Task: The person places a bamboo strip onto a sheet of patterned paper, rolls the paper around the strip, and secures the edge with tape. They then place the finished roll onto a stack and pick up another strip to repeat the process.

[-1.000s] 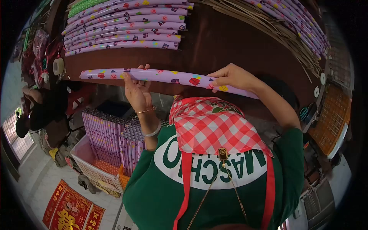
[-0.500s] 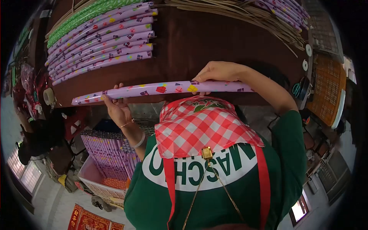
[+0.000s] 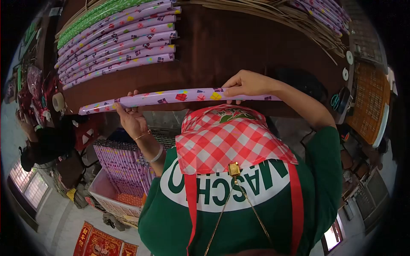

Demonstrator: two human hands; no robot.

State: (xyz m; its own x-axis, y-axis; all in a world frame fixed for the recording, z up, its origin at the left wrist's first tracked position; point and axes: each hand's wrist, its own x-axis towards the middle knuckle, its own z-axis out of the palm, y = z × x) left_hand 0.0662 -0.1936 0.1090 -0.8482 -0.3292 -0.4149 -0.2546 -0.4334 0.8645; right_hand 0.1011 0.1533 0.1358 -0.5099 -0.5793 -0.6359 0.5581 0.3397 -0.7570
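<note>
A long purple tube [image 3: 162, 97] with a gift-box print lies level across both hands at the near edge of the brown table [image 3: 213, 51]. My left hand [image 3: 132, 115] holds it near its left end, palm up, thumb on the near side and fingertips showing beyond it. My right hand [image 3: 245, 85] grips the tube right of its middle, thumb on top and fingers curled beneath. Under my right forearm the tube's right end is partly hidden. Beyond it, several similar purple rolls [image 3: 124, 51] lie side by side at the table's left, with green rolls [image 3: 102, 15] behind them.
Thin brown strips [image 3: 273, 21] and more purple rolls [image 3: 324, 17] lie at the far right. Scissors [image 3: 335, 101] and white spools are at the right edge, a tape roll [image 3: 58, 102] at the left. Below stands a crate [image 3: 102, 192] of purple rolls. Another person's arm [image 3: 27, 127] shows far left.
My right hand has shifted slightly right along the tube, its thumb now lying flatter on top. My left hand keeps its hold. The whole view has shifted slightly.
</note>
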